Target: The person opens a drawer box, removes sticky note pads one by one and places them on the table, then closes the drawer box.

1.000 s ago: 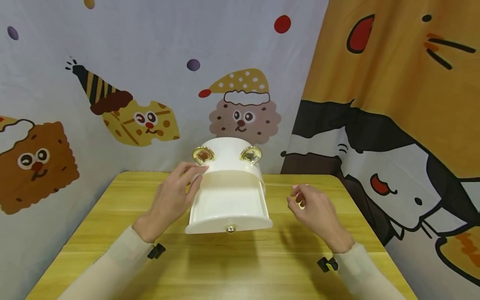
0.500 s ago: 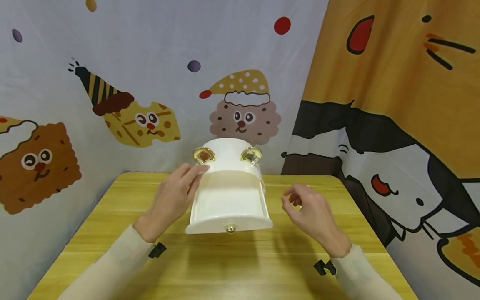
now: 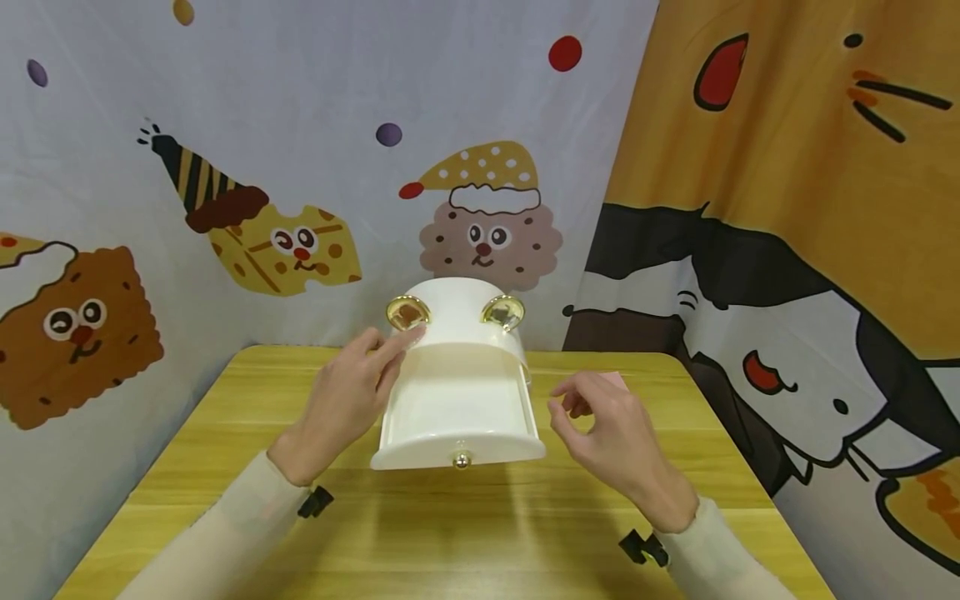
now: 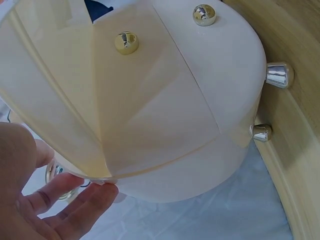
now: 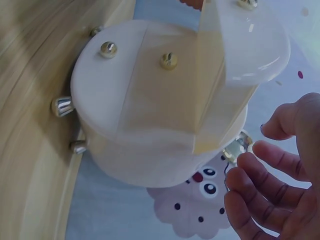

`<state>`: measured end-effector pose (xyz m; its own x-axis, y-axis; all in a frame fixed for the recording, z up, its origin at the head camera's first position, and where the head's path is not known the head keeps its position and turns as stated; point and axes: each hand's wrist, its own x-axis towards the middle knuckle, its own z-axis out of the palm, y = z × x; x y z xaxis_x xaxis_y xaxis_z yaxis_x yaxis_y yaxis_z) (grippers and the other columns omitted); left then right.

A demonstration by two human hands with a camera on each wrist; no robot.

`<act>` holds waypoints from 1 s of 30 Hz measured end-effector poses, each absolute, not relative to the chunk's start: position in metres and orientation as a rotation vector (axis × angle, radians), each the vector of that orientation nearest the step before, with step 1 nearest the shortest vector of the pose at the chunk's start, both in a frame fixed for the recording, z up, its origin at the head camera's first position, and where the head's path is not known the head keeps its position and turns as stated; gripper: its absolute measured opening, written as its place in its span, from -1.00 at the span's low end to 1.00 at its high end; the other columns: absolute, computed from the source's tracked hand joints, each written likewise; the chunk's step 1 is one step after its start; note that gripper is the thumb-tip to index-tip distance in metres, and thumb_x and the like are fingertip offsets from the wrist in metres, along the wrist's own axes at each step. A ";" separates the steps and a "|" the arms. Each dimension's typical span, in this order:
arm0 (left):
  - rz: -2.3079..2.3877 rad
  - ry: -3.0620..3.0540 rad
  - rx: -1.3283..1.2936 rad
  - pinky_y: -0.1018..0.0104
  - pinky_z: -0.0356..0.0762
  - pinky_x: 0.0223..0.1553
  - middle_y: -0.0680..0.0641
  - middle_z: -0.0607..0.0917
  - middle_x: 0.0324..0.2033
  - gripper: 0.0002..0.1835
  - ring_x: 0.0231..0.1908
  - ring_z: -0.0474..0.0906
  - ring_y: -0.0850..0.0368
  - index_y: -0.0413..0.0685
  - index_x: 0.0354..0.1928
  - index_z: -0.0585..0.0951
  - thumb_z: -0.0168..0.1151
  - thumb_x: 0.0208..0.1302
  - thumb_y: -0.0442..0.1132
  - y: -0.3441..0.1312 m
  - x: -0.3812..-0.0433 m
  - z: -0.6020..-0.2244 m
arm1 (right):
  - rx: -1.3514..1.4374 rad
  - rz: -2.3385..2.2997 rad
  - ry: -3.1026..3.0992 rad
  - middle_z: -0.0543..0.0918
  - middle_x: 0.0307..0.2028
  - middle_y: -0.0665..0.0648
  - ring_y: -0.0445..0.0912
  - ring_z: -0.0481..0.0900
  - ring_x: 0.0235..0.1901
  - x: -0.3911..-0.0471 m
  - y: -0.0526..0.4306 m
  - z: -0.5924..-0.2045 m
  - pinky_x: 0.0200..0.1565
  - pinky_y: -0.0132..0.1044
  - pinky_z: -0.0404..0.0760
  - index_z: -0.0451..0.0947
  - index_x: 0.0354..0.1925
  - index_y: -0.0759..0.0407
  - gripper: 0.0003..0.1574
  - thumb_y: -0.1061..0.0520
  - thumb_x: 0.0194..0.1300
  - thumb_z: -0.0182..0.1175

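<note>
The white cabinet [image 3: 455, 312] stood upright on the wooden desk [image 3: 450, 542], toward the far side, with its top drawer [image 3: 420, 454] pulled well out toward the person; the drawer's white floor and low side walls showed from above, while its back end was hidden under the cabinet's curved top; a gold knob [image 3: 461, 459] sat midway along the drawer's front. Two gold ears [image 3: 503, 312] stood on the rounded top, one toward each side; lower down, a middle drawer [image 4: 145, 90] and a bottom drawer [image 4: 225, 55] were pushed in flush, so that their insides could not be seen; shiny feet [image 4: 279, 75] carried the cabinet.

The left hand [image 3: 341, 400] touched the cabinet's left edge with its fingertips, the forefinger nearly straight and just below the ear on that side; its grip was loose and fairly wide, the thumb parted from the forefinger. The right hand [image 3: 618, 442] was near the drawer's right wall but apart from it; its grip was moderately wide, the fingers bent loosely and a gap left between them and the thumb. A pink thing [image 3: 617, 380] showed behind the right hand, too covered to identify; pale sleeves [image 3: 232, 500] reached both wrists; behind the desk hung a cloth [image 3: 300, 108] printed with cartoon snacks.
</note>
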<state>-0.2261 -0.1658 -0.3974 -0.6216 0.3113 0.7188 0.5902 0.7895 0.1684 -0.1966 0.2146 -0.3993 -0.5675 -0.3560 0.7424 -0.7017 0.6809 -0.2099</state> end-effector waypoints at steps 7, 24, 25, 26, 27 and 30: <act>-0.530 -2.301 -0.658 0.41 0.29 -0.56 -0.03 0.56 -0.32 -0.45 -0.46 0.31 0.21 0.22 0.58 0.73 0.36 0.69 -0.38 -0.166 -0.226 -0.398 | 0.862 0.682 -2.160 0.73 -0.38 -0.11 -0.24 0.72 -0.36 -0.189 0.207 -0.394 -0.07 -0.32 0.69 0.79 -0.15 0.02 -0.82 0.27 0.34 0.50; -0.533 -2.248 -0.666 0.45 0.26 -0.53 -0.05 0.55 -0.33 -0.40 -0.45 0.29 0.22 0.22 0.57 0.73 0.36 0.64 -0.46 -0.165 -0.228 -0.401 | 1.104 0.842 -1.984 0.67 -0.32 -0.06 -0.21 0.63 -0.35 -0.167 0.183 -0.386 -0.31 -0.49 0.67 0.77 -0.07 0.12 -0.92 0.21 0.60 0.33; -0.533 -2.248 -0.666 0.45 0.26 -0.54 -0.05 0.55 -0.33 -0.40 -0.44 0.29 0.22 0.22 0.57 0.73 0.35 0.65 -0.45 -0.165 -0.228 -0.401 | 1.121 0.845 -1.970 0.67 -0.32 -0.06 -0.21 0.63 -0.35 -0.166 0.182 -0.386 -0.31 -0.49 0.67 0.77 -0.06 0.12 -0.91 0.20 0.62 0.32; -0.534 -2.248 -0.667 0.45 0.27 -0.54 -0.05 0.55 -0.32 -0.40 -0.44 0.30 0.22 0.22 0.57 0.74 0.35 0.65 -0.45 -0.165 -0.228 -0.401 | 1.133 0.848 -1.963 0.67 -0.31 -0.06 -0.21 0.63 -0.35 -0.165 0.181 -0.386 -0.31 -0.50 0.67 0.77 -0.06 0.12 -0.90 0.19 0.64 0.31; -0.535 -2.247 -0.668 0.44 0.27 -0.54 -0.05 0.55 -0.32 -0.41 -0.44 0.30 0.21 0.21 0.57 0.74 0.35 0.65 -0.45 -0.165 -0.229 -0.401 | 1.144 0.847 -1.956 0.67 -0.31 -0.06 -0.21 0.62 -0.35 -0.164 0.180 -0.386 -0.31 -0.50 0.67 0.77 -0.05 0.11 -0.89 0.18 0.66 0.30; -0.540 -2.244 -0.673 0.44 0.28 -0.54 -0.05 0.55 -0.32 -0.41 -0.44 0.31 0.21 0.20 0.56 0.74 0.35 0.65 -0.46 -0.165 -0.229 -0.401 | 1.179 0.847 -1.936 0.68 -0.31 -0.06 -0.22 0.63 -0.35 -0.162 0.176 -0.386 -0.31 -0.53 0.66 0.76 -0.04 0.11 -0.89 0.17 0.68 0.29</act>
